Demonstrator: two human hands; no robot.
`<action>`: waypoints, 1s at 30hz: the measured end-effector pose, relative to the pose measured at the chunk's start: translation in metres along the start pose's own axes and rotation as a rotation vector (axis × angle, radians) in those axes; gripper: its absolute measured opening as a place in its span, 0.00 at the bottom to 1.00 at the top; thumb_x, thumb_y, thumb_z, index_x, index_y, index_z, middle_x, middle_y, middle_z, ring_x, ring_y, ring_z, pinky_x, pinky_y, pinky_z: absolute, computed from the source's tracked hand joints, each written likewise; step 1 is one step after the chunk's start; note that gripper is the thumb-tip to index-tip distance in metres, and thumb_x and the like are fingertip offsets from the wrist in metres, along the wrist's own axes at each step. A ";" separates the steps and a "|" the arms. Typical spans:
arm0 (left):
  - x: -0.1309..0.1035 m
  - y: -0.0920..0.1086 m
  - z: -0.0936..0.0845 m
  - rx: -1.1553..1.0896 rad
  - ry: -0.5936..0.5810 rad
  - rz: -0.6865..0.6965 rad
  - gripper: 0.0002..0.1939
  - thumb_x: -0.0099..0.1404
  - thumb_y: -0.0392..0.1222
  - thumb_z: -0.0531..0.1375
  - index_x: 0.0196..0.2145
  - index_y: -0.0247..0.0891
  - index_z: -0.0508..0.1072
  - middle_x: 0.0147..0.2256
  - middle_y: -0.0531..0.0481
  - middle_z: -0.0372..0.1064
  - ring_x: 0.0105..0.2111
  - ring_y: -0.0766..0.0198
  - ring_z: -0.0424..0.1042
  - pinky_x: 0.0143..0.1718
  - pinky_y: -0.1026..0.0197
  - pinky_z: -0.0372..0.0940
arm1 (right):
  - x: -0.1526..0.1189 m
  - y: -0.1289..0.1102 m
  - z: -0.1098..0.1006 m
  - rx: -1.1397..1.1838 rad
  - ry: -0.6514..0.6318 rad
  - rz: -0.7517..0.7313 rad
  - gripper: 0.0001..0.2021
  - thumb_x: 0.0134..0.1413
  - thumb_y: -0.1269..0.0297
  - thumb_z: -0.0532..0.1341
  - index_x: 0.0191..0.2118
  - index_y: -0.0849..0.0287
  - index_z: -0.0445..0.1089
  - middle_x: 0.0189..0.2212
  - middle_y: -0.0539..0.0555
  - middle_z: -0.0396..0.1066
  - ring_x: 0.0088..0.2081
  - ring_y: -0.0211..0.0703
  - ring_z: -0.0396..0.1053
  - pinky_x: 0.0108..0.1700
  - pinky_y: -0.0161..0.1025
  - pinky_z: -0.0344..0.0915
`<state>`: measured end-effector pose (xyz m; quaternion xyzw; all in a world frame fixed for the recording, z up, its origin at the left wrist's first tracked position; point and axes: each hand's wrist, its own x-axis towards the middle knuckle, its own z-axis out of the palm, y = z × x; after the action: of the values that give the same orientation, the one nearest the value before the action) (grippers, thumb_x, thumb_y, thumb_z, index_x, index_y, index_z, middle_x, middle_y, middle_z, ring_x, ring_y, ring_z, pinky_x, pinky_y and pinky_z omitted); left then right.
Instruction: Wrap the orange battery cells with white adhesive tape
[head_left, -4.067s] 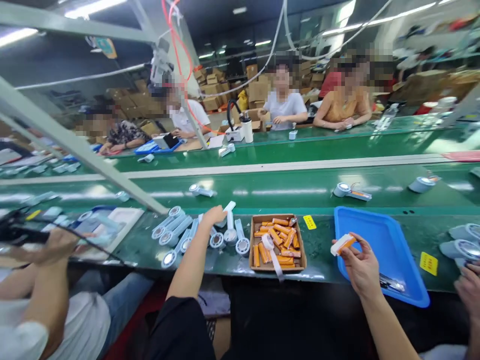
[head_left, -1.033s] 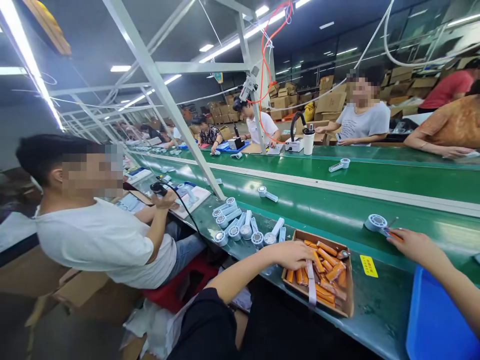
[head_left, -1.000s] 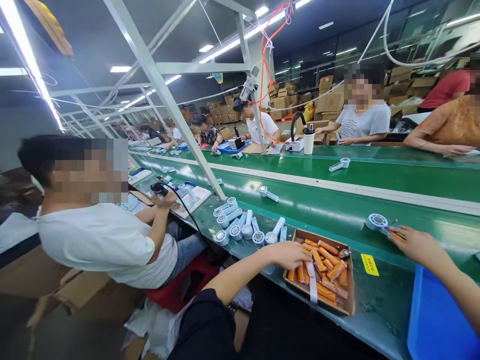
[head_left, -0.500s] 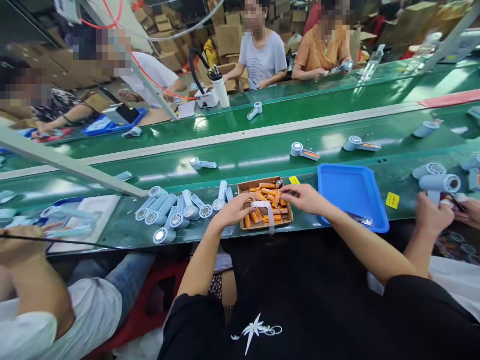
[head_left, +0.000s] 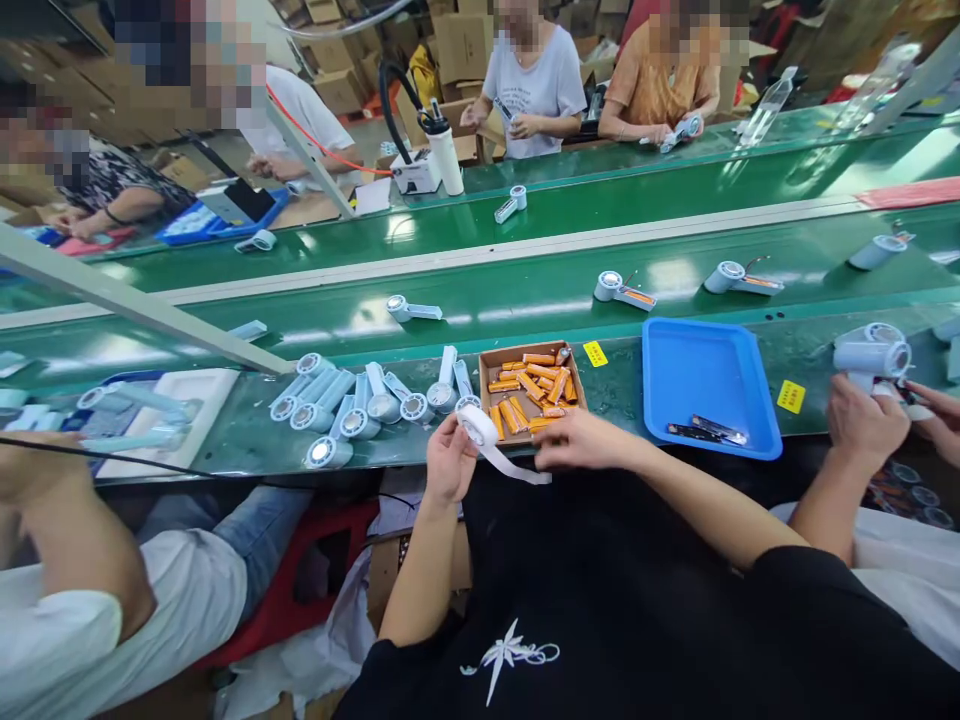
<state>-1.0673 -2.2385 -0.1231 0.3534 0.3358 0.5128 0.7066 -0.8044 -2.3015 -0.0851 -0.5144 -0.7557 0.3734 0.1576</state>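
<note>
My left hand grips a roll of white tape between thumb and fingers, just left of a cardboard box. From the roll a loose strip hangs to the right, its end below my right hand. My right hand is at the box's lower right edge, fingers bent; whether it holds anything is hidden. Orange battery cells lie loosely in the box. Left of it, several light blue fan bodies stand or lean in a cluster on the green table edge.
A blue tray with small dark parts lies to the right, near yellow labels. Fan units rest on the green conveyor. Other people's hands work at far left and at right. A slanted metal bar crosses the left side.
My left hand has lifted the tape roll off the box and moved left and down. My right hand has moved down towards the box's near edge. The view has shifted slightly.
</note>
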 end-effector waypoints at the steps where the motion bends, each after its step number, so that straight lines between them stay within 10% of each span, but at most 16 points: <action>1: -0.002 -0.002 0.004 -0.012 0.009 -0.014 0.24 0.53 0.53 0.78 0.42 0.37 0.81 0.38 0.46 0.81 0.36 0.63 0.80 0.41 0.62 0.75 | 0.013 0.002 -0.004 -0.126 0.130 0.059 0.15 0.67 0.52 0.63 0.48 0.57 0.80 0.39 0.55 0.82 0.39 0.45 0.78 0.42 0.37 0.68; 4: -0.004 -0.007 0.016 -0.014 0.034 -0.040 0.24 0.50 0.51 0.79 0.42 0.38 0.82 0.40 0.47 0.82 0.38 0.63 0.81 0.42 0.63 0.75 | 0.056 0.011 -0.009 -0.460 0.331 0.206 0.20 0.67 0.54 0.62 0.56 0.63 0.74 0.51 0.67 0.78 0.54 0.57 0.75 0.53 0.46 0.69; 9: -0.005 -0.009 0.029 0.113 -0.032 -0.089 0.26 0.52 0.54 0.78 0.43 0.37 0.82 0.40 0.46 0.81 0.36 0.62 0.80 0.39 0.63 0.74 | 0.090 0.022 -0.011 -0.500 0.285 0.159 0.14 0.66 0.60 0.63 0.49 0.66 0.76 0.48 0.70 0.79 0.55 0.60 0.75 0.59 0.52 0.68; 17: -0.012 -0.009 0.033 0.336 -0.108 -0.142 0.28 0.57 0.57 0.74 0.48 0.35 0.81 0.37 0.45 0.81 0.34 0.60 0.80 0.34 0.63 0.74 | 0.036 0.023 -0.026 0.881 0.548 -0.015 0.30 0.50 0.55 0.75 0.58 0.56 0.72 0.49 0.56 0.80 0.47 0.46 0.80 0.51 0.43 0.77; 30: -0.013 -0.007 0.059 0.542 -0.186 0.053 0.23 0.61 0.54 0.72 0.49 0.36 0.83 0.47 0.42 0.82 0.47 0.51 0.81 0.52 0.52 0.76 | -0.010 -0.013 0.011 0.814 0.761 -0.067 0.17 0.51 0.56 0.76 0.47 0.52 0.83 0.51 0.54 0.81 0.56 0.55 0.78 0.63 0.56 0.73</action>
<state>-1.0179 -2.2621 -0.0962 0.5837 0.3850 0.3882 0.6003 -0.8156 -2.3174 -0.0815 -0.4863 -0.4562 0.4179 0.6171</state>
